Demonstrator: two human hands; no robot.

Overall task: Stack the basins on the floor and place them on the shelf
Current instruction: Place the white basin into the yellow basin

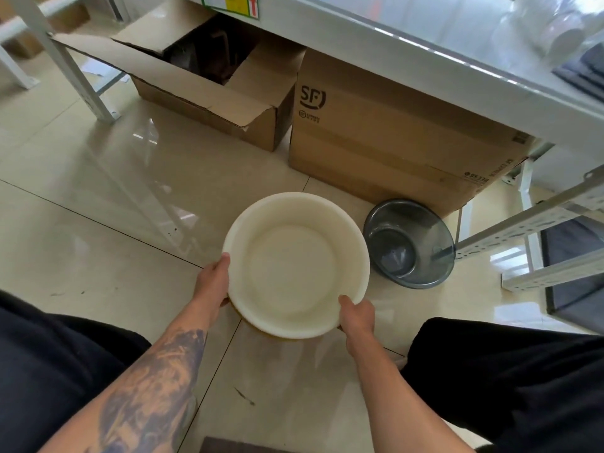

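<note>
1. Both hands grasp the white basin (pixel 295 264) by its rim: the left hand (pixel 212 282) on the near-left edge with the thumb over the lip, the right hand (pixel 357 313) on the near-right edge, thumb likewise hooked over the rim.
2. This basin faces upward, empty inside, and sits low over the tiled floor (pixel 98 223); whether it rests on the floor or is held just above it cannot be told.
3. A thin darker edge shows under its near rim, too little to identify.
4. Just to its right a translucent grey basin (pixel 410 243) lies on the floor, tilted with its opening toward the camera, touching or nearly touching a closed cardboard box (pixel 392 138) printed "SF".
5. An open cardboard box (pixel 209 80) stands to the left of the closed one.
6. Above both boxes runs the white shelf (pixel 408 50), with a perforated metal rack (pixel 536 223) at the right.
7. Dark-trousered knees frame the lower corners.
</note>
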